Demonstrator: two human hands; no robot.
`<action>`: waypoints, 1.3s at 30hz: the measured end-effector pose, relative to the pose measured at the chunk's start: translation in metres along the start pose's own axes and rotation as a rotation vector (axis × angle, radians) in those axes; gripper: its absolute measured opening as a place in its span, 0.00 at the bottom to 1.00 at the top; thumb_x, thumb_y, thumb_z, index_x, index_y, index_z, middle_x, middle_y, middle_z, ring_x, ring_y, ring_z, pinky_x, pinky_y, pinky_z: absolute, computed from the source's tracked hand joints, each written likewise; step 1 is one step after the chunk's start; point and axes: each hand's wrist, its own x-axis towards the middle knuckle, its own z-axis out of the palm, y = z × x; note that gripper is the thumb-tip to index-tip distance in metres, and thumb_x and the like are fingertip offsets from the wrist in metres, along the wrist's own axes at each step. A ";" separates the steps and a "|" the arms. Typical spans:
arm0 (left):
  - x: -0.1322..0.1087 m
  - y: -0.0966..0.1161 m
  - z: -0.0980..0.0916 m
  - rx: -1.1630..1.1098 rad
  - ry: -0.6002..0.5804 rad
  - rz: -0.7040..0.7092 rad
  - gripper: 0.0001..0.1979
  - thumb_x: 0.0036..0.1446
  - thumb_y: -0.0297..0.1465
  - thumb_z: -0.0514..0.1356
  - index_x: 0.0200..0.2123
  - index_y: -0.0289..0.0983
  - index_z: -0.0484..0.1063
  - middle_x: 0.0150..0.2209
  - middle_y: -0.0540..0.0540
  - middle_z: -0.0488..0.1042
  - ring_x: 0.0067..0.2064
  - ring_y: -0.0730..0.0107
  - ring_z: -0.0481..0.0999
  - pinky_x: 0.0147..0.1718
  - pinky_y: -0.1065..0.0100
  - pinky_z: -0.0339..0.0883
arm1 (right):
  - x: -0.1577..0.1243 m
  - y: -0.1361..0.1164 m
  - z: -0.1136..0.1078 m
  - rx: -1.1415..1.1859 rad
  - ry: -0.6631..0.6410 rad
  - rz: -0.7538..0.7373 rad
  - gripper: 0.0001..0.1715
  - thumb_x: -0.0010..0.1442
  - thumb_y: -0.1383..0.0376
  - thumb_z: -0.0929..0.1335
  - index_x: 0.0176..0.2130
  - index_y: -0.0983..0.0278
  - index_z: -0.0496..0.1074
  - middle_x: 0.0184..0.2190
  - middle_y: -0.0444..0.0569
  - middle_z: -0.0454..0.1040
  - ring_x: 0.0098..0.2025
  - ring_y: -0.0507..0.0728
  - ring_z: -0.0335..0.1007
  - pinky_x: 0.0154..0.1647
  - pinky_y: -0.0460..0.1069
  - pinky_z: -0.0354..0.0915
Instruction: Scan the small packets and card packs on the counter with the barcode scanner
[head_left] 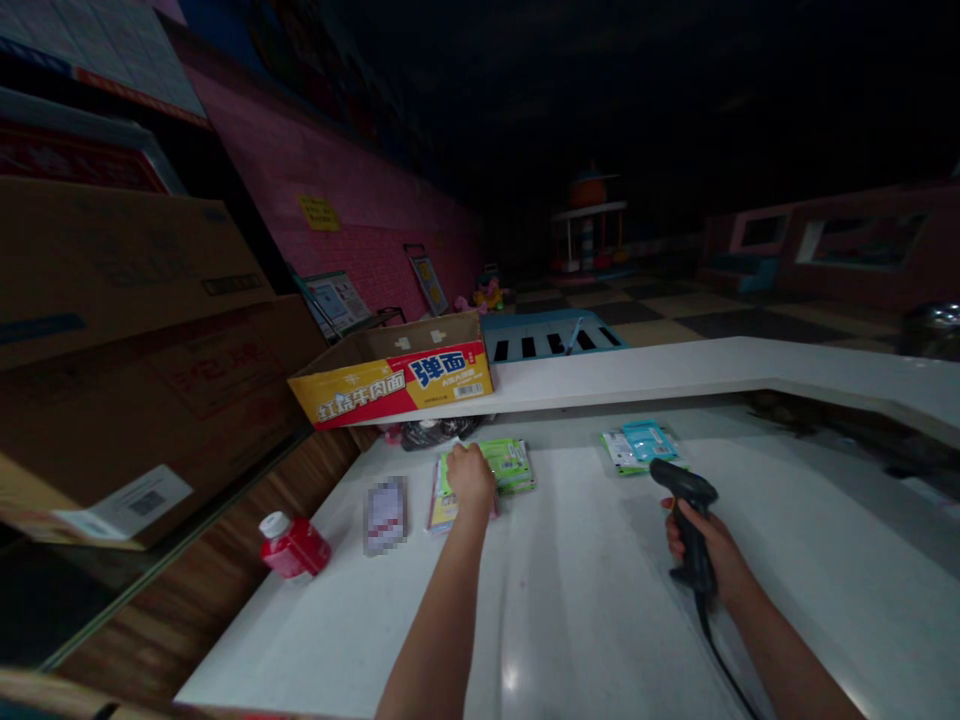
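Note:
My left hand (471,477) reaches over a pile of flat packets, its fingers bent and closed on a packet at the top. Green packets (512,463) show to the right of that hand, and a yellow and pink packet (442,510) shows below it. My right hand (709,545) is wrapped round the handle of a black barcode scanner (686,490), whose cord runs down toward me. Just beyond the scanner's head lies another small stack of packets (637,445), blue on top with green and white beneath.
A red bottle (296,548) with a white cap lies on the white counter (570,610) at left, beside a blurred-out flat item (385,515). An open noodle carton (397,378) sits on the raised ledge (675,365). Large cardboard boxes (142,350) stand at far left.

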 end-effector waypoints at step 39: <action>-0.012 0.259 0.088 -0.324 -0.296 0.350 0.29 0.51 0.50 0.62 0.48 0.34 0.72 0.51 0.33 0.68 0.56 0.46 0.64 0.53 0.54 0.58 | 0.006 -0.012 0.016 0.005 0.375 -0.164 0.27 0.43 0.46 0.76 0.33 0.61 0.68 0.17 0.39 0.69 0.14 0.50 0.62 0.12 0.44 0.59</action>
